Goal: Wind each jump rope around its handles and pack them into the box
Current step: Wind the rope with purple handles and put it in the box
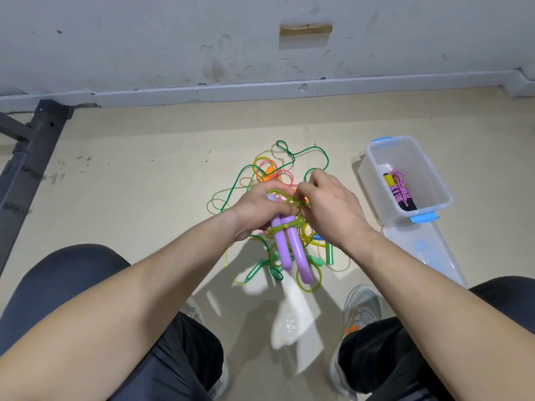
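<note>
Open box (pixel 376 169) near rope tangle (pixel 269 170)

The tangled pile of coloured plastic jump ropes (pixel 272 169) lies on the beige floor (pixel 130 183). Right of it stands the clear plastic box (pixel 405 157), a wound pink rope (pixel 401 191) inside, its clear lid (pixel 428 250) just nearer.

The person wears black trousers (pixel 86 285), the cloth creased in soft folds over the thighs. Both forearms are bare, as are the left hand (pixel 259 211) and the right hand (pixel 328 205). Footwear is grey mesh trainers. The right shoe (pixel 362 306) carries a small orange tab beside the trouser hem. The left shoe (pixel 192 309) is largely hidden.
</note>
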`<state>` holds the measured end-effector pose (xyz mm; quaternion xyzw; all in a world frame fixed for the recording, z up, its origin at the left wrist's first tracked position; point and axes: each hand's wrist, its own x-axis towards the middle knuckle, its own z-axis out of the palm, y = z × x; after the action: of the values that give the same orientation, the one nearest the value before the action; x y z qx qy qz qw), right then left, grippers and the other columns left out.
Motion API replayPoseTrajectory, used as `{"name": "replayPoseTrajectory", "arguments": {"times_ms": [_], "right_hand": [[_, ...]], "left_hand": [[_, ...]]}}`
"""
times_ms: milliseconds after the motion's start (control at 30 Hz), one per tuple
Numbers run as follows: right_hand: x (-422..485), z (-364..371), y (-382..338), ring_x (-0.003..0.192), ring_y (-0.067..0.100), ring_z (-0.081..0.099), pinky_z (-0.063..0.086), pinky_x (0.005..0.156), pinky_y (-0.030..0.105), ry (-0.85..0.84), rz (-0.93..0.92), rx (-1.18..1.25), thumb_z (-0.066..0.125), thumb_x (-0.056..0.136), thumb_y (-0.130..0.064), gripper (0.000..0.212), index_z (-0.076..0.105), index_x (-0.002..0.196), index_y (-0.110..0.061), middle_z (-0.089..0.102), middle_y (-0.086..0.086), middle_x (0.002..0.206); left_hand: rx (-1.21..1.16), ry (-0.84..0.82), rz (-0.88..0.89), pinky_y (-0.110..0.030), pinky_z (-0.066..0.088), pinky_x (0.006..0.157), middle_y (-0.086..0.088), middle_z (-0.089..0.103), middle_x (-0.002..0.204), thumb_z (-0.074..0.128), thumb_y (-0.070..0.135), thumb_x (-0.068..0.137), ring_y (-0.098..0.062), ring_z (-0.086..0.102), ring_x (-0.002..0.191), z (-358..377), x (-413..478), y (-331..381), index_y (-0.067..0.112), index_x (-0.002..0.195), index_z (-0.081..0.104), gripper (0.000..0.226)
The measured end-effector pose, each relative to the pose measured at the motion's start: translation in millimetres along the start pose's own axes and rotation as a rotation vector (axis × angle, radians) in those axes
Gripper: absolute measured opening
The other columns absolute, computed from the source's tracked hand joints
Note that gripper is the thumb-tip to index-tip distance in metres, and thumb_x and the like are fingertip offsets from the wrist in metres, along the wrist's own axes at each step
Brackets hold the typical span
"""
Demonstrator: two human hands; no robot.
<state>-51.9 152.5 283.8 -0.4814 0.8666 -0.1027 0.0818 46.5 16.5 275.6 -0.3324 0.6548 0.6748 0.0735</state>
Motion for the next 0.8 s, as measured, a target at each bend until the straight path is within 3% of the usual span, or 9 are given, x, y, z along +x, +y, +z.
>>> {"name": "replayPoseTrajectory", "arguments": {"times_ms": [100, 233, 433, 533, 600, 633, 700, 800], "right_hand": [[0, 4, 1, 0.089, 0.038, 0.063, 0.045, 0.066, 0.039, 0.009, 0.030, -0.037, 0.046, 0.100, -0.030, 0.019, 0.056, 0.112, -0.019, 0.067, 0.008, 0.096], [-1, 13, 1, 0.085, 0.038, 0.061, 0.049, 0.067, 0.042, 0.008, 0.014, 0.178, 0.046, 0.094, -0.019, 0.021, 0.060, 0.109, -0.017, 0.066, 0.010, 0.081], [-1, 22, -2, 0.069, 0.015, 0.043, 0.035, 0.067, 0.031, 0.121, 0.003, 0.373, 0.053, 0.090, -0.006, 0.020, 0.064, 0.102, -0.017, 0.046, -0.015, 0.062], [-1, 22, -10, 0.068, 0.004, 0.049, 0.033, 0.065, 0.016, 0.200, 0.072, 0.454, 0.057, 0.086, -0.004, 0.024, 0.071, 0.099, -0.018, 0.048, -0.019, 0.059], [-2, 20, -14, 0.067, 0.004, 0.052, 0.038, 0.067, 0.014, 0.225, 0.069, 0.473, 0.057, 0.083, -0.002, 0.024, 0.071, 0.096, -0.017, 0.050, -0.016, 0.062], [-2, 19, -14, 0.069, 0.008, 0.052, 0.043, 0.069, 0.022, 0.221, 0.027, 0.441, 0.056, 0.083, -0.002, 0.022, 0.069, 0.095, -0.016, 0.053, -0.012, 0.068], [-1, 19, -11, 0.081, 0.026, 0.055, 0.047, 0.071, 0.038, 0.173, -0.065, 0.268, 0.056, 0.085, -0.003, 0.017, 0.062, 0.098, -0.013, 0.054, 0.000, 0.086], [4, 19, -2, 0.096, 0.033, 0.053, 0.046, 0.075, 0.040, 0.067, -0.055, 0.023, 0.056, 0.087, -0.004, 0.018, 0.056, 0.103, -0.011, 0.048, 0.009, 0.103]], "left_hand": [[-0.109, 0.047, -0.031, -0.019, 0.039, 0.044, -0.004, 0.060, 0.064, 0.066, 0.007, 0.093, -0.013, 0.050, 0.045, -1, 1, 3, 0.019, 0.107, 0.071, 0.019], [-0.114, 0.145, -0.028, -0.031, 0.045, 0.057, -0.007, 0.065, 0.070, 0.063, 0.012, 0.094, -0.026, 0.057, 0.065, 5, 3, -3, 0.023, 0.091, 0.074, 0.016], [-0.011, 0.358, -0.006, -0.034, 0.053, 0.061, -0.005, 0.070, 0.073, 0.066, 0.017, 0.088, -0.021, 0.058, 0.058, 5, 9, -9, 0.025, 0.085, 0.073, 0.011], [0.055, 0.432, 0.022, -0.034, 0.054, 0.064, -0.006, 0.072, 0.076, 0.066, 0.018, 0.086, -0.021, 0.058, 0.059, 6, 10, -11, 0.025, 0.084, 0.071, 0.009], [0.094, 0.473, 0.037, -0.033, 0.053, 0.062, -0.008, 0.072, 0.076, 0.064, 0.018, 0.085, -0.022, 0.058, 0.059, 8, 11, -13, 0.026, 0.083, 0.069, 0.009], [0.103, 0.481, 0.039, -0.033, 0.052, 0.061, -0.009, 0.072, 0.076, 0.064, 0.018, 0.084, -0.022, 0.058, 0.059, 8, 11, -14, 0.026, 0.082, 0.069, 0.010], [0.106, 0.468, 0.034, -0.031, 0.051, 0.061, -0.009, 0.071, 0.075, 0.064, 0.016, 0.084, -0.023, 0.058, 0.060, 7, 11, -14, 0.026, 0.082, 0.069, 0.011], [0.130, 0.424, 0.033, -0.028, 0.048, 0.058, -0.007, 0.070, 0.074, 0.064, 0.015, 0.085, -0.022, 0.059, 0.061, 6, 11, -12, 0.026, 0.084, 0.069, 0.012]]}}
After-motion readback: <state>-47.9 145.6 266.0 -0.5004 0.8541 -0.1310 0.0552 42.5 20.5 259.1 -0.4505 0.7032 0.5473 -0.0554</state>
